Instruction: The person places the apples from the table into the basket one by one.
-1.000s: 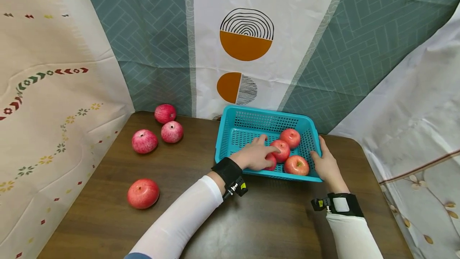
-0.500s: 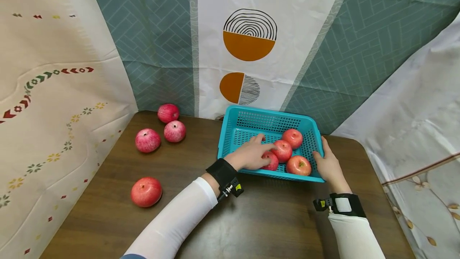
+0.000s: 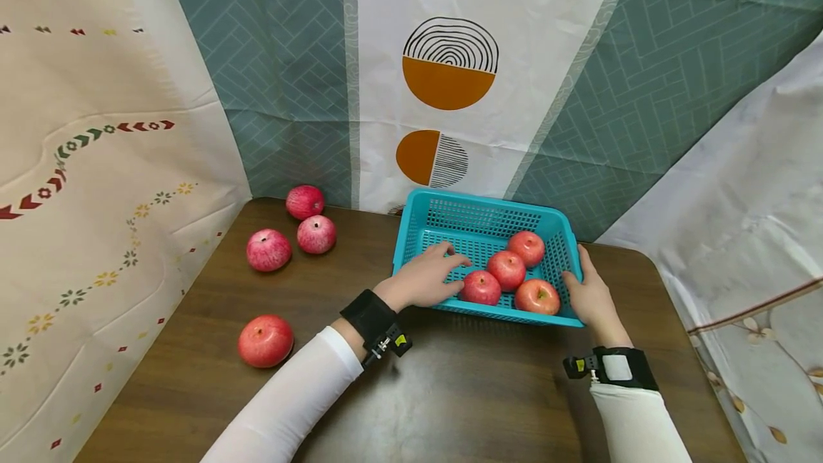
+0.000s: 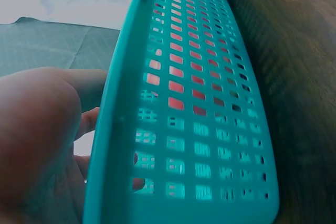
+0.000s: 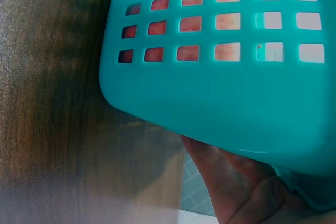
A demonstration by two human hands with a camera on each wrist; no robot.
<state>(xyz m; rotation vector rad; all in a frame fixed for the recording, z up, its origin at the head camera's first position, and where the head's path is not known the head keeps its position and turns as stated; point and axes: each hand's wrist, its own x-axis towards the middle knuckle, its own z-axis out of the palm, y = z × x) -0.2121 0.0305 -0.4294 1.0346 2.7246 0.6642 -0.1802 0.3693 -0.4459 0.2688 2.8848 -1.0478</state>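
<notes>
A turquoise perforated plastic basket (image 3: 476, 195) stands on the table. Several red apples (image 3: 507, 270) lie in its right half, one of them (image 3: 480, 288) close to my left fingertips. My left hand (image 3: 421, 279) reaches over the front rim into the basket, its fingers loosely spread and holding nothing. In the left wrist view the basket's front wall (image 4: 210, 129) hides part of that hand. My right hand (image 3: 593, 299) grips the right rim, thumb inside and fingers outside; the right wrist view shows it (image 5: 236, 182) at the basket's corner.
Three mottled pink-red fruits (image 3: 268, 250) sit at the table's back left. A larger red fruit (image 3: 266, 341) lies nearer, left of my left forearm. Patterned cloths (image 3: 289, 77) hang behind the table and on both sides.
My left hand has let go of an apple at the basket's front and drawn back to the left. The right hand has stayed on the rim. The view has shifted slightly.
</notes>
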